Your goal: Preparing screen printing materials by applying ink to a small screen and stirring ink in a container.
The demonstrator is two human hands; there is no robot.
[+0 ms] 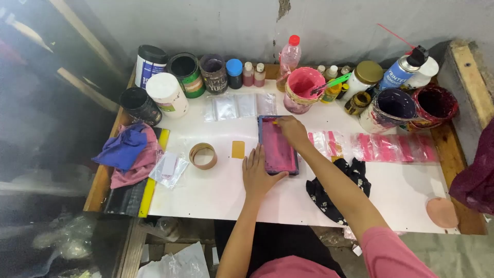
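Observation:
A small rectangular printing screen frame [278,146] covered in pink ink lies on the white tabletop [226,190]. My left hand [259,172] presses flat on its near left edge, fingers spread. At the frame's far end, my right hand [292,129] grips a small squeegee, mostly hidden under the fingers. A pink paint pot [303,85] with a green stirrer stands just beyond.
Paint cans, jars and small bottles line the back wall, with a blue spray can [404,72] at the right. Clear bags [239,105], pink-printed bags [393,148], a tape roll [203,155], a yellow card [237,149], rags [128,152] and a black cloth [334,190] lie around.

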